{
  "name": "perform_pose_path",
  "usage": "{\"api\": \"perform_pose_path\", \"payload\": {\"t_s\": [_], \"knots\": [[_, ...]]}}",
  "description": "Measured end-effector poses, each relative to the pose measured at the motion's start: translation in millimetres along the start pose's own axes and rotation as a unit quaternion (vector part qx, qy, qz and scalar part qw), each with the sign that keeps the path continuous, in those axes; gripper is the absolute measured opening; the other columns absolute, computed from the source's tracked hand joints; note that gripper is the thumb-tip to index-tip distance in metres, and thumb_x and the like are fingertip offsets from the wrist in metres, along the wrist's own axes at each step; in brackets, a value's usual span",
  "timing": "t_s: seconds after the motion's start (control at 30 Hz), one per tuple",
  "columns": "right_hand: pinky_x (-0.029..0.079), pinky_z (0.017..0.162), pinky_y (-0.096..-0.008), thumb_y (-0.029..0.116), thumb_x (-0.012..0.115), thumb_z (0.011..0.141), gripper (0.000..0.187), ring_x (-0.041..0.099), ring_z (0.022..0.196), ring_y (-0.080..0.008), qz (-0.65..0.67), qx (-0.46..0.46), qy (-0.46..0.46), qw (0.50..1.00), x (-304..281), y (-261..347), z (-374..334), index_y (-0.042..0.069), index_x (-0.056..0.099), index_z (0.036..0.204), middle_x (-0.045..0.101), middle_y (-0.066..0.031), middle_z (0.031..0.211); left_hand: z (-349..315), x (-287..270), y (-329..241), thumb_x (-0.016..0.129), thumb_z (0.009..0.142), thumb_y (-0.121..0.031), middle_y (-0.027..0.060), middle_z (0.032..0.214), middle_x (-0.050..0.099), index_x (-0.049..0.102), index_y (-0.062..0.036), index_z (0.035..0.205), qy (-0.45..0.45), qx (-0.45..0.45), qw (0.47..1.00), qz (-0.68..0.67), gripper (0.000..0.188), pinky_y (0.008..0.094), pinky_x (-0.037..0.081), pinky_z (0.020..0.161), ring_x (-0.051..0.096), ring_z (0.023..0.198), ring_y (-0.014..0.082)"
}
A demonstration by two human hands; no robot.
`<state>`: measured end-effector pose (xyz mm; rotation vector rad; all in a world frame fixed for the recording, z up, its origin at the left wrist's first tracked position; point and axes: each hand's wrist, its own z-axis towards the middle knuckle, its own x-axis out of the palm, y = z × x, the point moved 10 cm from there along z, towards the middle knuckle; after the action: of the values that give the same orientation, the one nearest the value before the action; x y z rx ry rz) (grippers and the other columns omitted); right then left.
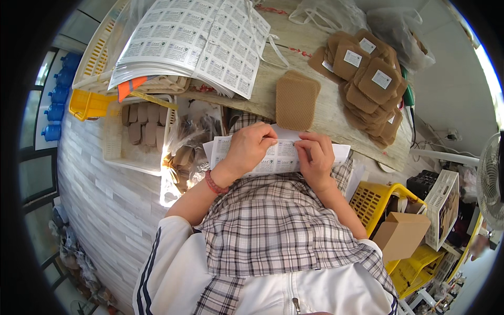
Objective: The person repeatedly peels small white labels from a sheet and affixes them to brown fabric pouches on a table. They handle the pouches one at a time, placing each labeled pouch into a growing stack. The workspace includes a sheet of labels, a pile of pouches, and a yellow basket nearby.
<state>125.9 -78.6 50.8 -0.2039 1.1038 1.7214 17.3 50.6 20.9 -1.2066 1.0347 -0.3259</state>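
Note:
A white sheet of printed labels [283, 164] lies across my lap, just below the table's front edge. My left hand [251, 149] has thumb and fingertips pinched together at the sheet's upper part. Pinched too, my right hand [317, 156] presses on the right part of the same sheet; whether a loose label is between its fingertips cannot be made out. Straight ahead on the table is a stack of brown textured pads [297, 101] with rounded corners, none labelled on top. To its right spreads a heap of similar pads [377, 84], several bearing small white labels.
A thick pile of label sheets [184, 39] covers the table's left side. Plastic bags [401, 39] sit at the back right. On the floor stand a white basket of brown pieces [137, 149], a yellow crate [375, 197] and a cardboard box [401, 235]. A fan [491, 181] is far right.

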Motion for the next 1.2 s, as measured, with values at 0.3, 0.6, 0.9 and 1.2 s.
{"api": "perform_pose_path", "payload": {"t_s": [0.3,0.6,0.9,1.2], "knots": [[0.051,0.092,-0.0393,0.002,0.068,0.088,0.008,0.059,0.099,-0.025,0.195,0.064,0.008,0.979,-18,-10,-8,0.004,0.061,0.091,0.061,-0.0089,0.106,16,11,26,0.071,0.084,-0.004,0.008,0.082,0.069,0.069,0.001,0.088,0.074,-0.107,0.99,-0.052,0.007,0.031,0.05,0.073,0.065,0.077,0.0166],[0.045,0.073,-0.0237,0.004,0.06,0.099,0.003,0.054,0.08,-0.0071,0.351,0.305,0.028,0.885,22,-115,59,0.002,0.058,0.097,0.058,0.0002,0.086,21,17,-44,0.061,0.084,-0.001,0.0252,0.13,0.058,0.061,0.0032,0.089,-0.022,0.204,0.965,0.162,0.006,0.0504,0.043,0.106,0.051,0.128,0.0436],[0.046,0.065,-0.025,0.002,0.064,0.094,0.003,0.054,0.071,-0.0084,0.221,0.347,0.084,0.908,50,-137,66,0.001,0.062,0.094,0.061,-0.0003,0.078,25,23,-41,0.055,0.086,-0.002,0.0256,0.129,0.059,0.059,0.005,0.089,-0.026,0.206,0.961,0.182,0.009,0.0541,0.04,0.11,0.051,0.13,0.0436],[0.049,0.067,-0.0268,0.003,0.066,0.093,0.005,0.057,0.072,-0.0101,0.164,0.329,0.088,0.926,48,-133,67,0.0,0.062,0.095,0.064,-0.0036,0.079,27,23,-40,0.055,0.084,-0.001,0.0251,0.129,0.058,0.059,0.0041,0.087,-0.025,0.203,0.963,0.176,0.007,0.0541,0.041,0.109,0.052,0.129,0.043]]}}
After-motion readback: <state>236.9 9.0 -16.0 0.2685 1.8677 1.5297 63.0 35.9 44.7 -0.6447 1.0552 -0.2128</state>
